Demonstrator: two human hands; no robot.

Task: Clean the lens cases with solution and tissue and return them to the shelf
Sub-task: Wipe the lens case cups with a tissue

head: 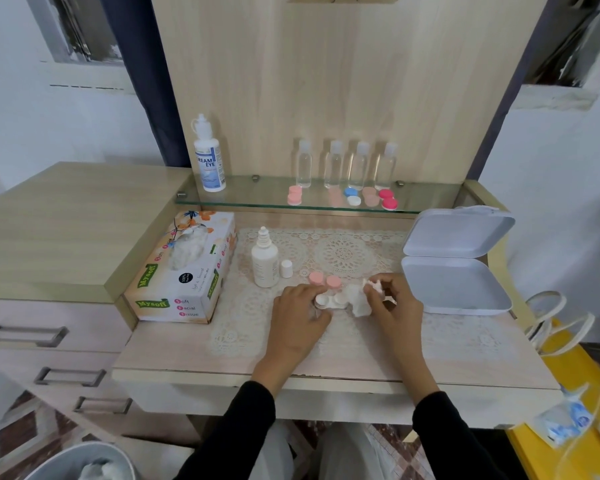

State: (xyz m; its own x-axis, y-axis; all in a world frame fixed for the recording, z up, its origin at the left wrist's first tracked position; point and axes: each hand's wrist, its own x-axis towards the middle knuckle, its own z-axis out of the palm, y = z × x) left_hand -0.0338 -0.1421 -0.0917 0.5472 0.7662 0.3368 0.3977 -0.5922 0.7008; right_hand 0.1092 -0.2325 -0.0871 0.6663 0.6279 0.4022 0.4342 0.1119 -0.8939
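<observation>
Both arms, in black sleeves, enter from 6 o'clock. The left forearm points toward 1 o'clock. The left hand (298,317) lies palm down, and its thumb and fingers curl round the end of the case (329,301). The right forearm points toward 11 o'clock. The right hand (395,306), at 3 o'clock from the left one, pinches the tissue (359,301) with bent fingers.

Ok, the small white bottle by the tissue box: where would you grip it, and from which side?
I'd wrap the small white bottle round its straight body, below the shoulder, coming from the front. It stands upright with its nozzle bare, so a side grip keeps it level; the tissue box crowds its left and its loose cap stands on its right.
</observation>
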